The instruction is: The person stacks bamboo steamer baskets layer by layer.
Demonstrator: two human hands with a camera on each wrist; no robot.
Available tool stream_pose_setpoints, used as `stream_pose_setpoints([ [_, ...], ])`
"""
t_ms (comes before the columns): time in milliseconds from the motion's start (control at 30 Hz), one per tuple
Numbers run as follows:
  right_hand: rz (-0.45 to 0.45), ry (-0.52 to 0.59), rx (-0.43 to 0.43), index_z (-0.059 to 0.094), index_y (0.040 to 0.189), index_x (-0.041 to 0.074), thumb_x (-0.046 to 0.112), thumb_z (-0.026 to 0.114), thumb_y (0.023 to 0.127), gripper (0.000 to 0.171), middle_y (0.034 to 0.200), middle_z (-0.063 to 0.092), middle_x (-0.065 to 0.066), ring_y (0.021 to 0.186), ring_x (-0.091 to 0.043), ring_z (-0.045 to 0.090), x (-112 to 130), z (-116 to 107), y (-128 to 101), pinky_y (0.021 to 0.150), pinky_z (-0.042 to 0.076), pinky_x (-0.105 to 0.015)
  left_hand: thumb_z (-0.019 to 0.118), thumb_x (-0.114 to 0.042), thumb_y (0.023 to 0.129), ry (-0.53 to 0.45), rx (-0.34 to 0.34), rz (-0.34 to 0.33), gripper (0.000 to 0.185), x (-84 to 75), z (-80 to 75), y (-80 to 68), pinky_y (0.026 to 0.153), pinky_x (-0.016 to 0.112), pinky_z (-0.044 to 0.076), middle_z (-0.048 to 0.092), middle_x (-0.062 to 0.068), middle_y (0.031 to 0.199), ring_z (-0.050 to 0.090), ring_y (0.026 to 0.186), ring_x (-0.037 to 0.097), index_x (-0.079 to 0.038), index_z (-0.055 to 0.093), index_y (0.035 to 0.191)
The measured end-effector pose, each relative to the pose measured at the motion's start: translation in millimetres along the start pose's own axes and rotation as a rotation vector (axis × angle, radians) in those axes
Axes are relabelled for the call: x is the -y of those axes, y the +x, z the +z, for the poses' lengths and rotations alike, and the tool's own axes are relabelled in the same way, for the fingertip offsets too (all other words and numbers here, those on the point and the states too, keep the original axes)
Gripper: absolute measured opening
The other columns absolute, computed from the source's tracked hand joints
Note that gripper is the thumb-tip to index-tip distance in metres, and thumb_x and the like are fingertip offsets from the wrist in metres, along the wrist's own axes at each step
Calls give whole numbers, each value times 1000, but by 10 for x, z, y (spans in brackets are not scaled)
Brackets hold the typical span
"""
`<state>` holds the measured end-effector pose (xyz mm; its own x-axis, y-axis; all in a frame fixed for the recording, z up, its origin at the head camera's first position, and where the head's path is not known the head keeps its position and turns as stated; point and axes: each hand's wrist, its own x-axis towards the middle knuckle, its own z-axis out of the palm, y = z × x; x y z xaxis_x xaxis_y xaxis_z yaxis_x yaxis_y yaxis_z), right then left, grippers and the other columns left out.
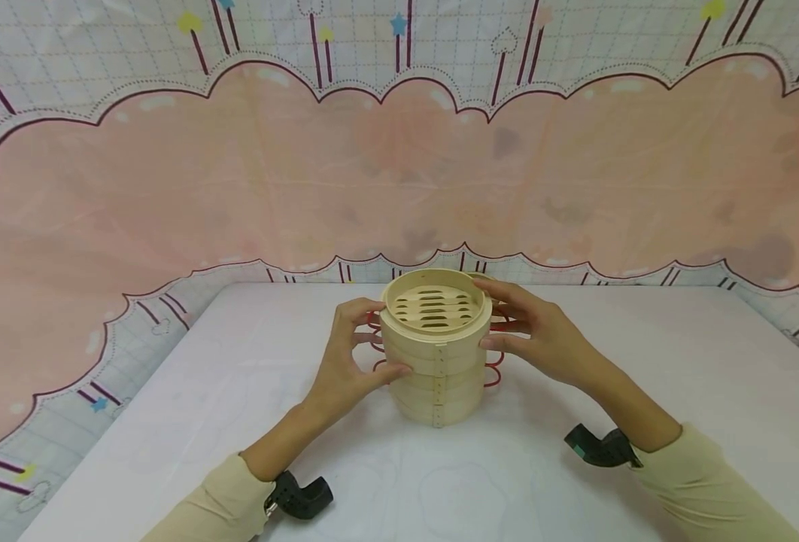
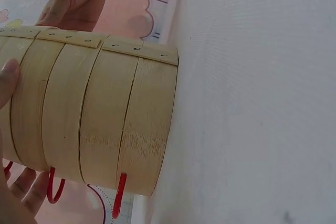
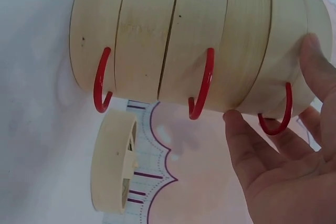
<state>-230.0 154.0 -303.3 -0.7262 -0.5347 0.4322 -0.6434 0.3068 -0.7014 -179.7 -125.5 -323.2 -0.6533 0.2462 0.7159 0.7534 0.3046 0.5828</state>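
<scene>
A steamer stack [image 1: 436, 350] of bamboo tiers with red handles [image 3: 202, 85] stands mid-surface [image 1: 643, 391]. The left hand [image 1: 345, 361] and right hand [image 1: 542, 339] grip its upper tiers from either side, fingers curled against the wall. Only the right wrist view shows a lid [image 3: 113, 163] lying behind the stack, at the far edge, hidden from the head view.

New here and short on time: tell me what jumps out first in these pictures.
A stack of bamboo steamer tiers stands mid-table on the white table, red wire handles looping from its sides. The left hand and right hand touch it from either side near the top. Behind it, in the right wrist view, a separate bamboo ring lies on the table, before the pink scalloped backdrop.
</scene>
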Motion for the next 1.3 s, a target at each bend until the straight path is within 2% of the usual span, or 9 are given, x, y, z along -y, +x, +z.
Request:
stream_pose_setpoints([
  [167, -9, 0, -2, 41, 145, 26, 15, 76, 82, 73, 148, 39, 10, 121, -21, 53, 5, 20, -5, 92, 49, -33, 84, 12, 61, -15, -8, 8, 82, 4, -9, -11, 77, 51, 51, 40, 22, 126, 46, 106, 26, 8, 37, 128],
  [433, -4, -4, 5, 40, 145, 27, 16, 75, 83, 72, 148, 38, 10, 121, -21, 53, 11, 23, -12, 91, 49, -31, 85, 11, 61, 1, -12, 26, 81, -26, -6, -21, 74, 46, 52, 39, 23, 125, 43, 106, 20, 8, 38, 127],
  [567, -12, 4, 2, 41, 145, 27, 16, 75, 83, 72, 148, 38, 10, 121, -20, 53, 4, 25, -11, 91, 49, -31, 84, 12, 61, -2, -15, 24, 81, -8, -2, -26, 76, 48, 51, 38, 23, 126, 44, 107, 22, 8, 38, 128],
  [800, -4, 22, 4, 40, 145, 27, 15, 74, 83, 72, 148, 38, 10, 121, -20, 52, 1, 29, -9, 92, 49, -29, 88, 2, 62, -40, -20, -1, 87, 282, 25, -88, 83, 40, 51, 36, 9, 133, 46, 110, 24, -5, 39, 134],
  [900, -1, 27, 6, 40, 145, 26, 15, 74, 84, 71, 148, 38, 10, 121, -20, 52, 11, 28, -5, 91, 49, -29, 88, 0, 64, -44, -21, -4, 87, 336, 28, -99, 84, 39, 50, 35, 6, 134, 46, 111, 24, -8, 39, 135],
  [1100, 0, 24, 8, 40, 146, 24, 13, 74, 84, 72, 148, 38, 7, 122, -22, 52, 13, 26, 4, 92, 49, -30, 87, 4, 63, -25, -22, -12, 88, 296, 35, -92, 82, 40, 51, 35, 9, 133, 45, 111, 24, -6, 37, 136],
  [1300, -8, 12, 15, 39, 146, 23, 13, 73, 84, 72, 149, 38, 4, 122, -25, 52, -7, 14, 3, 91, 49, -30, 86, 8, 61, 5, -24, 17, 83, 55, 13, -38, 79, 45, 51, 38, 21, 126, 42, 108, 23, 7, 37, 129],
])
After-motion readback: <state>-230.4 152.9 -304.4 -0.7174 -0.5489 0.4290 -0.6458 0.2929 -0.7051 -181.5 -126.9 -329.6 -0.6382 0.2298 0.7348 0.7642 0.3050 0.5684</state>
